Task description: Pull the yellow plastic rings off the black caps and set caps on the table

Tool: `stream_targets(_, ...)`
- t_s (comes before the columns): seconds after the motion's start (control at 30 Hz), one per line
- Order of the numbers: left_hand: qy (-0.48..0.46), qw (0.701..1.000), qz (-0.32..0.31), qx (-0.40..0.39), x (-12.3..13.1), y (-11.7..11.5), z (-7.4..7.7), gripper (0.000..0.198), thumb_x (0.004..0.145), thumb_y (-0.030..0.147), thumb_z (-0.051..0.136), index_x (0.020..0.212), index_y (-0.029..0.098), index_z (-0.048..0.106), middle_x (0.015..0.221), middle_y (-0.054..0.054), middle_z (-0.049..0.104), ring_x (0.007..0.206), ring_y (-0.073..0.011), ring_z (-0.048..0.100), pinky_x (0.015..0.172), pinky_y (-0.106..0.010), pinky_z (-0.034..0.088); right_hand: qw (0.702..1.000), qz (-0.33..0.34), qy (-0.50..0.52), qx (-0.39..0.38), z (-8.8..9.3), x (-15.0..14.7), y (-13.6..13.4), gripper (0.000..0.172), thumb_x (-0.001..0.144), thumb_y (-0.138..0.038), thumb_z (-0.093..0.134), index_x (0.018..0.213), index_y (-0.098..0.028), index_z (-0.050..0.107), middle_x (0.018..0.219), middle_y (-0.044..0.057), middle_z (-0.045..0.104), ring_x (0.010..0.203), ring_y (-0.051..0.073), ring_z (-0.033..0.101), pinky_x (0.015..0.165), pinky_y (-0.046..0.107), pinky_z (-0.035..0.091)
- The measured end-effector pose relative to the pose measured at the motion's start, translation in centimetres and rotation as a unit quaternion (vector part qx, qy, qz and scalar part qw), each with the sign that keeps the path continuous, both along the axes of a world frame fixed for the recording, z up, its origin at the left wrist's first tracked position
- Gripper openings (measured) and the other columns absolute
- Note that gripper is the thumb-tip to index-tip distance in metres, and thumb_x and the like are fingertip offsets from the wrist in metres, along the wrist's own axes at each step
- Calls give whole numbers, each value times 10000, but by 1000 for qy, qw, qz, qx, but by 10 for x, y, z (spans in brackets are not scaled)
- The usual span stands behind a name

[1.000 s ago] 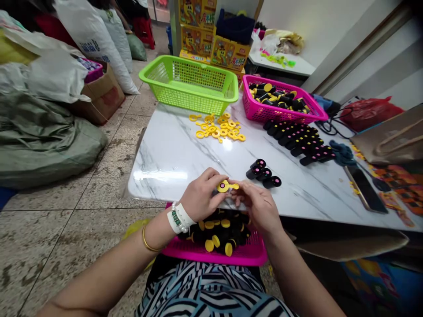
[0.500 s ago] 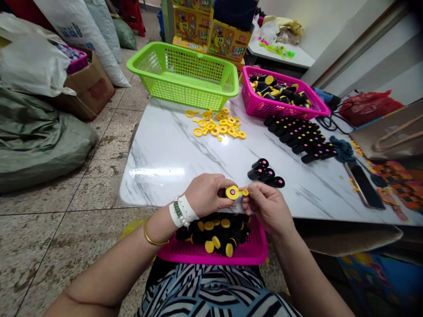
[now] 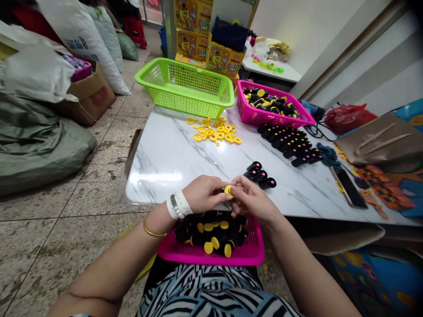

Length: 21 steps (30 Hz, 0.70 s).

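My left hand [image 3: 203, 193] is closed around a small black tube, mostly hidden by my fingers. Its yellow cap [image 3: 227, 189] faces up between both hands. My right hand [image 3: 253, 199] is closed on that cap, thumb across its top, so the cap's small flap is covered. Just beyond my right hand stand several black tubes with pink centres [image 3: 261, 175]. Below my hands, a pink basket [image 3: 211, 259] holds many black tubes with yellow caps [image 3: 215, 242]. Farther up the table lies a pile of loose yellow ring caps [image 3: 216, 130].
A green basket [image 3: 188, 108] stands at the table's back edge, beside a second pink basket [image 3: 274, 119] full of capped tubes. Rows of black tubes [image 3: 287, 143] lie in front of it. On the right are a phone [image 3: 348, 187] and a brown bag [image 3: 380, 138].
My right hand has moved left from holding the cap's small flap out to the side, and its thumb now covers the cap. The view has shifted slightly.
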<state>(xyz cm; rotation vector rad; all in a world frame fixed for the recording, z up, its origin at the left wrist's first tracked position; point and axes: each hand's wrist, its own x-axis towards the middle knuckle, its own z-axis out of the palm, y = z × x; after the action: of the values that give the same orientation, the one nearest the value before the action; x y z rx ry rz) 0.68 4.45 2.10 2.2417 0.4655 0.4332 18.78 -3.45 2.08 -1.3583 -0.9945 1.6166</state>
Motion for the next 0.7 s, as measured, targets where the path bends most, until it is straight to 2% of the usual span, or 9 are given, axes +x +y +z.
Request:
stream_targets(0.1, 12, 999, 33, 29, 0, -6, 0, 249, 921, 352, 523, 965, 191, 708, 737, -20, 657, 662, -125, 579, 625, -224, 379, 1000, 19, 16, -14, 2, 4, 1, 332, 823, -471, 662, 912, -223, 459, 572, -101, 516, 465, 97, 572, 519, 271, 556)
stream_targets(0.2, 55, 994, 69, 57, 2, -16, -2, 246, 914, 375, 526, 946, 200, 697, 736, -25, 658, 681, -149, 596, 635, -247, 388, 997, 42, -57, 12, 4, -1, 1, 289, 861, -460, 607, 881, -224, 442, 524, -108, 505, 393, 87, 514, 444, 236, 518)
stream_targets(0.37, 103, 972, 167, 130, 5, -33, -6, 280, 931, 407, 468, 991, 192, 637, 847, -55, 661, 787, -200, 625, 658, -285, 429, 973, -28, -213, 82, 1, -15, -2, 266, 894, -479, 526, 890, -224, 450, 585, -100, 507, 359, 86, 515, 331, 168, 378)
stream_targets(0.47, 78, 960, 205, 172, 3, -48, -9, 249, 912, 382, 474, 960, 186, 618, 817, -49, 637, 749, -193, 611, 641, -288, 442, 971, -47, -198, 122, -2, -23, -17, 289, 912, -507, 488, 905, -220, 458, 606, -93, 498, 364, 77, 494, 337, 163, 346)
stream_targets(0.53, 50, 963, 197, 175, -1, -61, -14, 190, 864, 355, 529, 892, 189, 615, 773, -41, 625, 709, -185, 598, 620, -285, 443, 975, -51, -167, 135, -9, -29, -34, 307, 913, -527, 485, 902, -220, 470, 605, -94, 464, 373, 62, 445, 351, 159, 335)
stream_targets(0.6, 36, 972, 172, 155, -5, -76, -21, 173, 790, 350, 615, 866, 195, 619, 770, -34, 629, 692, -182, 598, 598, -283, 438, 985, -41, -126, 107, -24, -32, -54, 331, 912, -558, 469, 903, -227, 478, 601, -93, 428, 361, 59, 395, 341, 164, 299)
stream_targets(0.63, 34, 975, 160, 147, -8, -82, -25, 198, 749, 361, 659, 851, 195, 621, 765, -32, 632, 675, -180, 595, 579, -281, 430, 987, -45, -120, 99, -34, -33, -62, 353, 899, -584, 473, 894, -231, 482, 590, -93, 400, 353, 59, 352, 329, 170, 264)
stream_targets(0.7, 34, 983, 132, 120, -12, -87, -27, 330, 683, 472, 733, 839, 199, 633, 737, -20, 631, 636, -172, 586, 543, -270, 413, 981, -65, -142, 113, -52, -30, -75, 401, 821, -622, 569, 853, -226, 515, 556, -85, 372, 392, 79, 367, 364, 189, 284)
